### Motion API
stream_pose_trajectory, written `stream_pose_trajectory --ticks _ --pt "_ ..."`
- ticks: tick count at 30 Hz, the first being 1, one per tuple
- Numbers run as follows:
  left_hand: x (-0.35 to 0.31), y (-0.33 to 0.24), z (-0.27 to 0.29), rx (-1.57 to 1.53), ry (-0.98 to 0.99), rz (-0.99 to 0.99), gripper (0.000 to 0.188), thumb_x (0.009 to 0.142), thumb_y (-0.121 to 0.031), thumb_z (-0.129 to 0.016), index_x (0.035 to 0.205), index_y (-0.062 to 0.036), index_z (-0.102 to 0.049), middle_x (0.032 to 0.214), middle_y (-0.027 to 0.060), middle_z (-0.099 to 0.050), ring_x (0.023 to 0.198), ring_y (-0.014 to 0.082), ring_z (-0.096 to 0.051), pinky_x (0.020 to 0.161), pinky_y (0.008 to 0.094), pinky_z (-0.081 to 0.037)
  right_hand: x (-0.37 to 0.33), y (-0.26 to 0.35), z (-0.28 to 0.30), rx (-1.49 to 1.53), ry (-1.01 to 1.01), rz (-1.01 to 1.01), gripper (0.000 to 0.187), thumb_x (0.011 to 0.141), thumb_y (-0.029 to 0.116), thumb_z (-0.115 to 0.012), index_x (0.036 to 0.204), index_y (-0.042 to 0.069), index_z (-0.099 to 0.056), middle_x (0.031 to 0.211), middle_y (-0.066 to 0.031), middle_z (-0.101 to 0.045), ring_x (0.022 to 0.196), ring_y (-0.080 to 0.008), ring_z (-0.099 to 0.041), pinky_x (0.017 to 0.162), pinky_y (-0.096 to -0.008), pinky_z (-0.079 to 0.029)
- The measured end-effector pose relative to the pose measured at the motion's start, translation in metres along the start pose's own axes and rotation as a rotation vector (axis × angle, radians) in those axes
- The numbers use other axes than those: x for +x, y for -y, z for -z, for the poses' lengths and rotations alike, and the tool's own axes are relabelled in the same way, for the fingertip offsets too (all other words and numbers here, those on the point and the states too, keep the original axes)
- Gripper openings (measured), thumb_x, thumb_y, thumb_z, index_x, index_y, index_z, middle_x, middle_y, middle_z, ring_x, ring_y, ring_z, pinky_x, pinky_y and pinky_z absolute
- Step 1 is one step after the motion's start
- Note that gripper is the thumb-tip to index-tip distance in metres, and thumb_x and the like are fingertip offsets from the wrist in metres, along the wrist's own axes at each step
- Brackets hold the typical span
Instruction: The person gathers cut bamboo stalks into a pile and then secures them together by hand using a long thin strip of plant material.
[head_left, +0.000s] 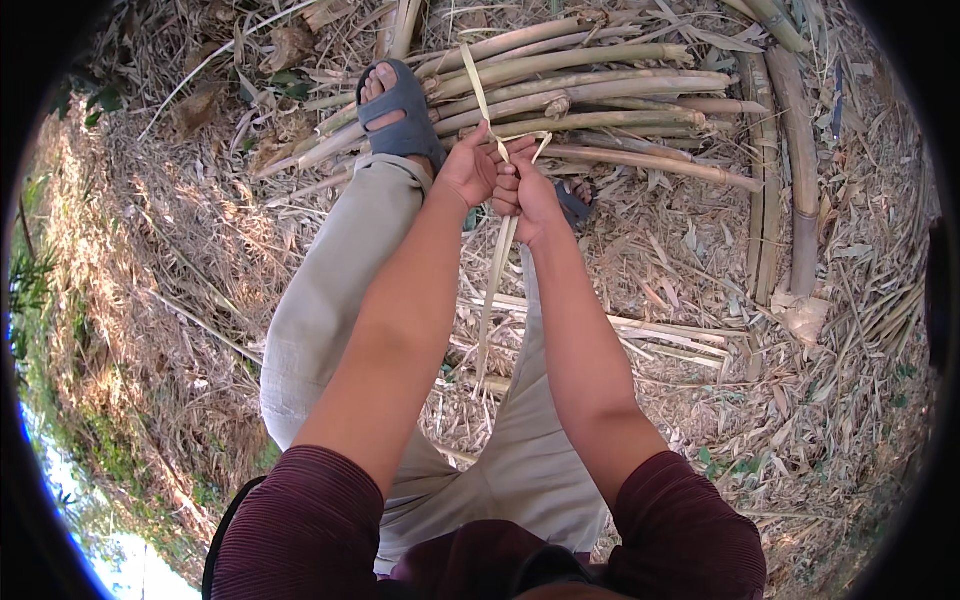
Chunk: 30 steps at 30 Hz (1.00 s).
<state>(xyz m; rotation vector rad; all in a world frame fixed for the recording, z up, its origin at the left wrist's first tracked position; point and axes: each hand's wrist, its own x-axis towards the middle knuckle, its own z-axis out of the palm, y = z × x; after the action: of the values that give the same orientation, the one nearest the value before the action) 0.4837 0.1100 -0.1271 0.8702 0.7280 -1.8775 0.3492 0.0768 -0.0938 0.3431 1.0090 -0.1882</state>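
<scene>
A pale flat strip, which looks like split bamboo, passes over a bundle of cut bamboo poles. My left hand is closed on the strip at the bundle's near side, its palm partly turned up. Right beside it, almost touching, my right hand pinches the same strip, fingers curled in. A small loop of the strip stands out just above my right hand. Below the hands its loose tail hangs down between my legs. My fingers partly hide where the strip's ends cross.
My left foot in a grey sandal rests on the poles' left part. Two thicker bamboo poles lie lengthwise at the right. Several split pieces lie nearer, on ground covered with dry leaves. Greenery edges the left.
</scene>
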Motion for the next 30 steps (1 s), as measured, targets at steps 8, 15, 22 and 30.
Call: stream_pose_trajectory --ticks 8,15,22,30 --pt "0.015 0.036 0.050 0.051 -0.151 -0.090 0.050 0.096 -0.050 -0.051 0.120 -0.0062 -0.055 0.118 0.0128 -0.061 0.107 0.0273 -0.061 0.077 0.0348 -0.055 -0.006 -0.010 0.013 0.194 0.157 -0.109 0.032 0.103 0.033 -0.042 0.075 0.017 -0.041 0.055 0.0105 -0.022 0.041 -0.0039 -0.016 0.038 -0.0218 -0.015" --pt "0.021 0.045 0.026 -0.010 -0.207 -0.294 0.028 0.095 -0.037 -0.060 0.098 -0.0097 -0.055 0.084 0.0030 -0.060 0.088 0.0264 -0.066 0.073 0.0385 -0.055 -0.034 -0.019 0.017 -0.236 -0.055 -0.145 0.038 0.104 0.041 -0.039 0.086 0.010 -0.050 0.062 0.0009 -0.043 0.049 -0.0097 -0.040 0.045 -0.0233 -0.033" --pt "0.026 0.046 0.026 0.228 -0.508 -0.286 0.025 0.095 -0.029 -0.062 0.089 -0.0051 -0.058 0.081 0.0069 -0.062 0.079 0.0241 -0.068 0.077 0.0391 -0.058 -0.044 -0.019 0.033 -1.558 -0.301 0.500 0.044 0.098 0.038 -0.053 0.108 -0.005 -0.058 0.086 -0.0174 -0.070 0.083 -0.0310 -0.071 0.072 -0.0403 -0.053" --pt "0.023 0.044 0.013 0.315 -0.535 -0.337 0.032 0.103 -0.028 -0.046 0.097 0.0002 -0.060 0.091 0.0148 -0.064 0.086 0.0290 -0.069 0.079 0.0408 -0.060 -0.047 0.010 0.019 -1.783 -0.349 0.469 0.024 0.091 0.015 -0.049 0.097 -0.007 -0.058 0.083 -0.0330 -0.064 0.087 -0.0496 -0.062 0.080 -0.0560 -0.048"
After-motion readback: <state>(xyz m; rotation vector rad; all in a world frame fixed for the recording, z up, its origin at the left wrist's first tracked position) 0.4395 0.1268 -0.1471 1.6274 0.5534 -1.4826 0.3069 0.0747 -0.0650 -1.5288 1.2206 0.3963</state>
